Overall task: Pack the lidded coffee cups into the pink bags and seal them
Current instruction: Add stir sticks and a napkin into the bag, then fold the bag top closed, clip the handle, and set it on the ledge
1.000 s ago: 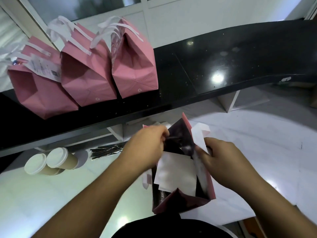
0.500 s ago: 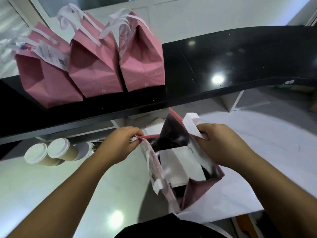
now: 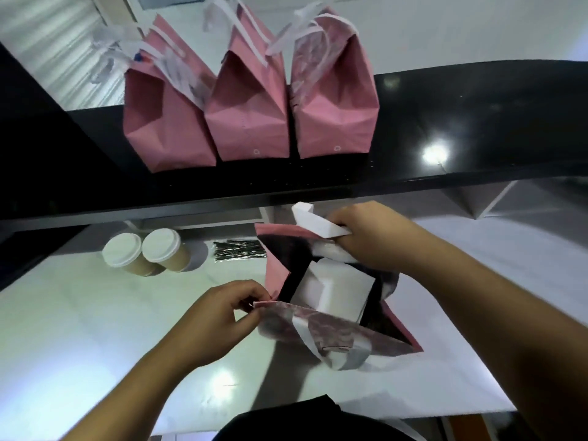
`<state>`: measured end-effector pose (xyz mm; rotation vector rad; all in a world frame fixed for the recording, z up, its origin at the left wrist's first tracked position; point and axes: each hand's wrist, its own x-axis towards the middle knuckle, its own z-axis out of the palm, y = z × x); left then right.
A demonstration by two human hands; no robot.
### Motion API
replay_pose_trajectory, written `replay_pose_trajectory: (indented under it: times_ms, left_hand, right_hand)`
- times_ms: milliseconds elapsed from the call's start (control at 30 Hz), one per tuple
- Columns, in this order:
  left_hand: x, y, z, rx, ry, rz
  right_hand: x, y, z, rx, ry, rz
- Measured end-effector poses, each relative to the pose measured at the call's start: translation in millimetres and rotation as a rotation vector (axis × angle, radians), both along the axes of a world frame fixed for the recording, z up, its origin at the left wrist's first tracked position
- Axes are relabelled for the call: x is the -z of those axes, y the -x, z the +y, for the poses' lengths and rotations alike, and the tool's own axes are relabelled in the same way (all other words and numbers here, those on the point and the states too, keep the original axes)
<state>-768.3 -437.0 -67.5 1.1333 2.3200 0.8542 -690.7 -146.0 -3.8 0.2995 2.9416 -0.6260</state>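
An open pink bag stands on the white counter in front of me, its mouth spread wide. A white cardboard insert shows inside it. My left hand pinches the near-left rim of the bag. My right hand grips the far rim together with a white ribbon handle. Two lidded coffee cups stand side by side at the left on the counter, away from both hands.
Three closed pink bags with white handles stand in a row on the black upper shelf. A bundle of dark twist ties lies on the counter between the cups and the open bag.
Both hands have pulled the bag's rims apart, so its mouth is now wide open. My left hand moved down and toward me. The view tilted up toward the shelf.
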Motion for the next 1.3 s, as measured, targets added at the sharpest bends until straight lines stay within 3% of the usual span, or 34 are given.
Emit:
replay_pose_trajectory:
  times_ms: [300, 600, 800, 933, 1033, 1167, 1300]
  left_hand:
    - [10.7, 5.7, -40.4, -0.069, -0.015, -0.085]
    - [25.5, 13.8, -42.0, -0.064, -0.042, -0.171]
    - [33.3, 25.5, -39.1, -0.095, -0.065, -0.260]
    - [40.1, 29.2, -35.8, -0.110, -0.111, -0.310]
    - [44.8, 32.0, -33.8, -0.142, -0.145, -0.352]
    - [48.7, 35.3, -30.6, -0.141, -0.170, -0.390]
    - [56.6, 36.1, -26.8, -0.171, -0.214, -0.525]
  right_hand:
    - [9.2, 41.3, -50.3, -0.088, 0.007, -0.032]
    - [8.9, 22.9, -55.0, -0.078, 0.025, 0.095]
    - [17.8, -43.5, -35.2, 0.223, 0.232, 0.433]
    - [56.3, -91.0, -21.1, 0.444, 0.599, 0.520]
    - [85.0, -115.3, -19.9, 0.410, 0.834, 0.388]
    - [98.6, -110.9, -28.6, 0.351, 0.767, 0.179]
    - [98.0, -88.7, -40.3, 0.400, 0.803, 0.220]
